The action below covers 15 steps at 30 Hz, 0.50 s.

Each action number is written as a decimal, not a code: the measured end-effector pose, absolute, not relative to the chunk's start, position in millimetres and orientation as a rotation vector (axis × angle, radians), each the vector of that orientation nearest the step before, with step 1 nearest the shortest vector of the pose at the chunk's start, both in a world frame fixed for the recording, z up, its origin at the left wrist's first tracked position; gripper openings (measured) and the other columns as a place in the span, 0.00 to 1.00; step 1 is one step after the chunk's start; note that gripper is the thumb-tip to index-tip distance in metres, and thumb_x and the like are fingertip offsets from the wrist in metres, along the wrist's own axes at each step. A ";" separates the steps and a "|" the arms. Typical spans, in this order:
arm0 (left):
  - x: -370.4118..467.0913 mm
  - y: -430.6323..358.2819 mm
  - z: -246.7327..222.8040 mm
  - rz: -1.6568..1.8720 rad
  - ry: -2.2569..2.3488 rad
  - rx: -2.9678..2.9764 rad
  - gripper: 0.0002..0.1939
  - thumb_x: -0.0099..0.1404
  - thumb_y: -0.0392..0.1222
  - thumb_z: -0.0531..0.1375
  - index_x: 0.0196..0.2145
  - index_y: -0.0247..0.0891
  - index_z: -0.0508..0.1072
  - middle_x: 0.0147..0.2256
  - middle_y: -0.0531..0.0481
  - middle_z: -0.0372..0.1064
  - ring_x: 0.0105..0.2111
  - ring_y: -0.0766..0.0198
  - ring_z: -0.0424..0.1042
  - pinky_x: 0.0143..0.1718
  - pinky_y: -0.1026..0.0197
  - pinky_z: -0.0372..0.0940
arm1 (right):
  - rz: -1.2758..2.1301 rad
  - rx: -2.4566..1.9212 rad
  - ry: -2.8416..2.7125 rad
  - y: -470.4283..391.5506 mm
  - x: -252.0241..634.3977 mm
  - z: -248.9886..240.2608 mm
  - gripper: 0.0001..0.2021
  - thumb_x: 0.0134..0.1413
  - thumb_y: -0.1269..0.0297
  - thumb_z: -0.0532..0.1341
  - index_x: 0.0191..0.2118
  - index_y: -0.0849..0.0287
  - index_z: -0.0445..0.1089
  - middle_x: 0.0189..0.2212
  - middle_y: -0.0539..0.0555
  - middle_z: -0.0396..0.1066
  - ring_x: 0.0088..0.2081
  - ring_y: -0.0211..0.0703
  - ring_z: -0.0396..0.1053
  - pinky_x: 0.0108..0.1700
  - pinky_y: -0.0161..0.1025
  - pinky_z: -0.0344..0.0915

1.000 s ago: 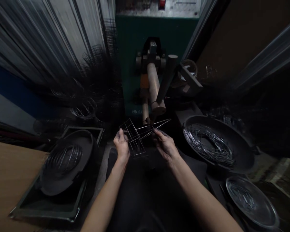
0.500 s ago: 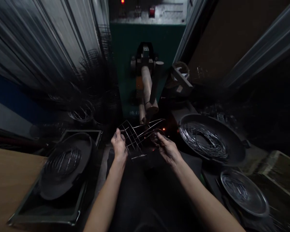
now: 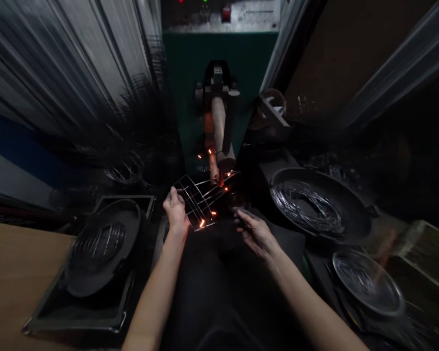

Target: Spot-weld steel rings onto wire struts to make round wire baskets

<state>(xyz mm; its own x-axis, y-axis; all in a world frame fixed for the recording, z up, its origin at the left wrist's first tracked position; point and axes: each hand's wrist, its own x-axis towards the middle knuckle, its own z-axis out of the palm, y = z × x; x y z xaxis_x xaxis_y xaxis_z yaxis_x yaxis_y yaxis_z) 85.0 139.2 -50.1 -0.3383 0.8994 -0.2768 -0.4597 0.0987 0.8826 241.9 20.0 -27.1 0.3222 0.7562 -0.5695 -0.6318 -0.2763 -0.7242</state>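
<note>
The left hand's (image 3: 176,213) grip closes on the wire rack (image 3: 199,198) at its two o'clock; the right hand (image 3: 258,234) has fingers pinched, contents unclear. Sparks (image 3: 202,223) scattering there could cause a flinch, twisting the rack askew near the metal rod (image 3: 219,119).

- Position: head-worn, in front of the green machine (image 3: 183,58).
- Direction: forward and down, machine upper centre.
- Range: near, including space before the machine.
</note>
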 end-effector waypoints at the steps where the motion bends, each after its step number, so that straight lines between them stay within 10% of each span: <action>1: 85.1 140.8 -49.8 1.521 1.229 0.520 0.18 0.60 0.52 0.61 0.25 0.33 0.66 0.15 0.62 0.48 0.14 0.77 0.45 0.16 0.70 0.40 | 1.365 -1.280 -0.196 15.8 238.1 -22.0 0.15 0.32 0.62 0.73 0.30 0.61 0.76 0.27 0.53 0.72 0.26 0.34 0.66 0.21 0.27 0.59; 15: 61.1 4.8 -110.8 1.267 1.045 1.622 0.15 0.62 0.49 0.58 0.23 0.39 0.72 0.21 0.49 0.64 0.24 0.65 0.63 0.34 0.60 0.60 | 1.033 -1.776 -1.418 43.1 253.9 15.4 0.10 0.52 0.58 0.61 0.28 0.57 0.76 0.28 0.52 0.75 0.34 0.46 0.71 0.39 0.38 0.63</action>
